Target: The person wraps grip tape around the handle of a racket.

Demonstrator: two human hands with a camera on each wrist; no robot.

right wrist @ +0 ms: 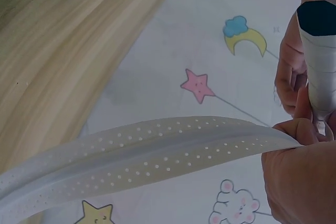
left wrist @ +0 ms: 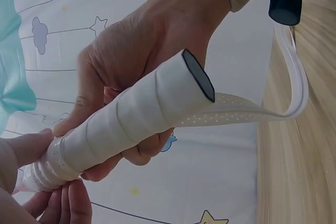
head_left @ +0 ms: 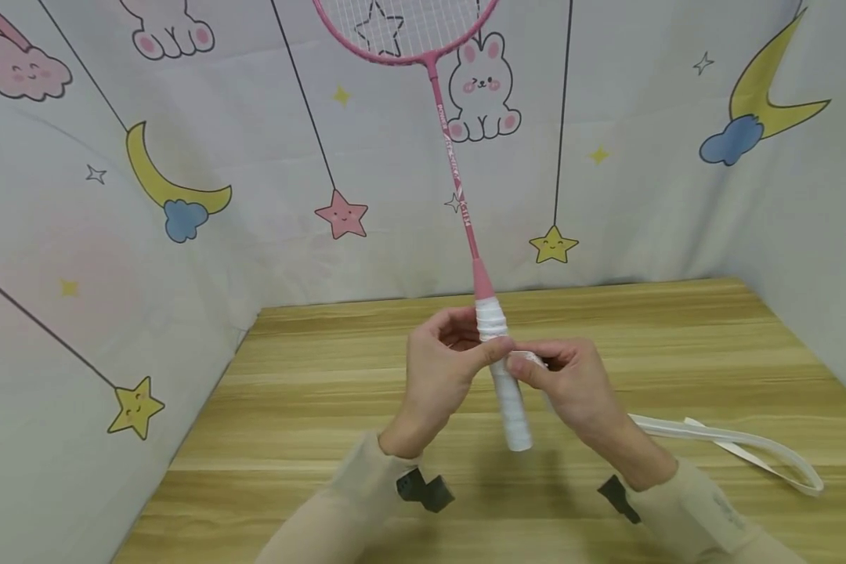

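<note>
A pink badminton racket stands upright, slightly tilted, with its head cut off by the top of the head view. White wraps cover its handle; the upper turns look ridged and perforated. My left hand holds the handle's upper part between thumb and fingers. Beside it, my right hand pinches a strip of white grip tape against the handle. The tape has rows of small holes and a raised middle ridge. In the left wrist view the handle's dark butt end faces the camera.
The tape's loose length trails to the right and loops on the wooden table. White cloth printed with stars, moons and rabbits hangs behind and at both sides. Dark wrist mounts sit on both sleeves.
</note>
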